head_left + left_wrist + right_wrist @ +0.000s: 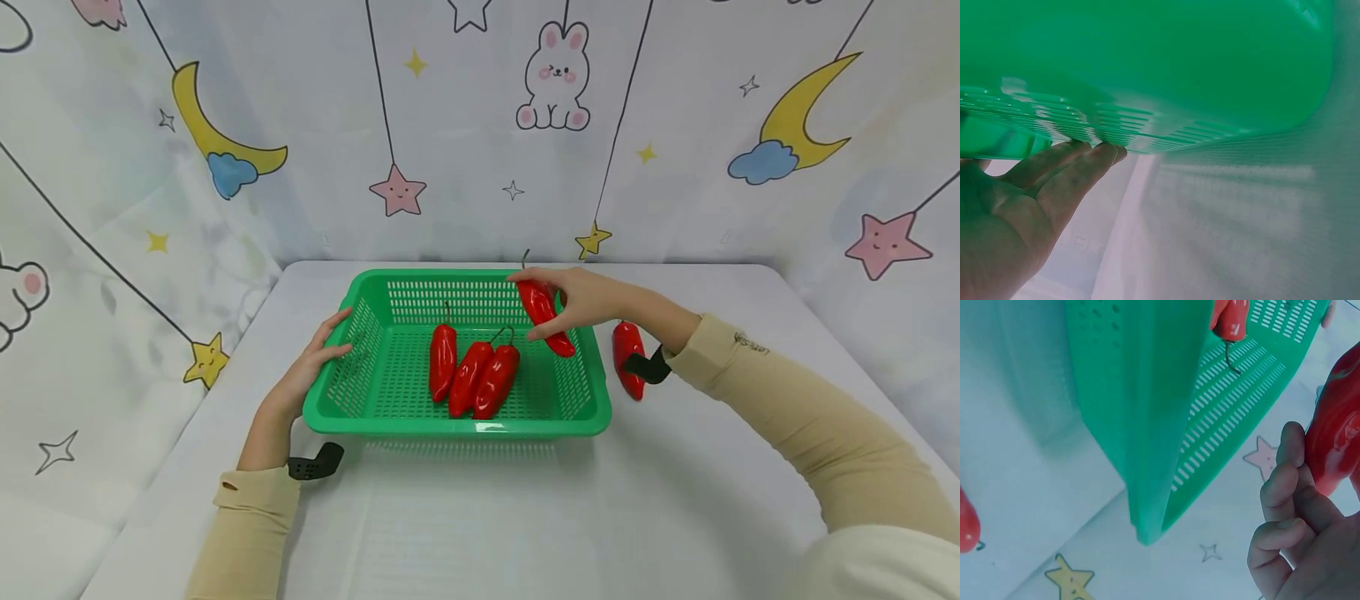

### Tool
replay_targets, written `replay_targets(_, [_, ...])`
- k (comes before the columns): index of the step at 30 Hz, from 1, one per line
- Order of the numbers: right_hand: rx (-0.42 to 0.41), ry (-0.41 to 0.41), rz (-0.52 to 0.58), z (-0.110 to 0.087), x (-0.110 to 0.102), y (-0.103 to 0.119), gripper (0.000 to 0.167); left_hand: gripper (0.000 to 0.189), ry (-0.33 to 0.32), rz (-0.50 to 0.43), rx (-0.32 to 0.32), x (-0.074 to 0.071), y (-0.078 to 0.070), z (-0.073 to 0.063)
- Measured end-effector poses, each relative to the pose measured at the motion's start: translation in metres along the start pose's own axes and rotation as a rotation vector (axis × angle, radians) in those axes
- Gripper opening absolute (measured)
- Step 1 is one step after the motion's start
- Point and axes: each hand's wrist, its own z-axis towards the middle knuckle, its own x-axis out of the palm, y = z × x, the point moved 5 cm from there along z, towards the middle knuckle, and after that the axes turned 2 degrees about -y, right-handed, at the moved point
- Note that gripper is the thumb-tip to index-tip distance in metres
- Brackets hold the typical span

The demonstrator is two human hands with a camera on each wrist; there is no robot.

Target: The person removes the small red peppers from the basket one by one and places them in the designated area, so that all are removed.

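A green plastic basket (480, 427) stands on the table, with three red chili peppers (442, 354) lying in it. At its left end my left hand (309, 367) grips the rim, thumb over the top; the left wrist view shows fingers (1085, 172) against the outer wall. My right hand (581, 298) pinches another red chili pepper (542, 308) between thumb and fingers, above the basket's right end. In the right wrist view this pepper (1338, 425) is partly cut off by the frame edge. One more red chili pepper (628, 350) lies on the table right of the basket.
A white-covered table (480, 517) extends in front of the basket and to both sides. Behind it hangs a pale cloth (300, 50) printed with stars, moons and a rabbit. Dark wrist mounts (317, 462) show on both arms.
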Motion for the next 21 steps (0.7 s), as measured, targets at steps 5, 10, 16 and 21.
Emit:
replay_targets(5, [0.028,-0.032,0.006,-0.011,-0.008,-0.008,0.08,0.059,0.002,0.003,0.003,0.0,0.0,0.0])
replay_targets(10, [0.042,-0.075,0.022,-0.023,-0.014,-0.018,0.08,0.058,0.003,0.008,0.001,0.0,0.0,0.0])
replay_targets(16, [0.078,-0.093,0.044,-0.038,-0.019,-0.032,0.079,0.058,0.005,0.01,-0.003,0.0,-0.001,0.0])
replay_targets(21, [0.113,-0.116,0.049,-0.048,-0.022,-0.043,0.08,0.058,0.005,0.009,-0.005,0.001,0.0,-0.001])
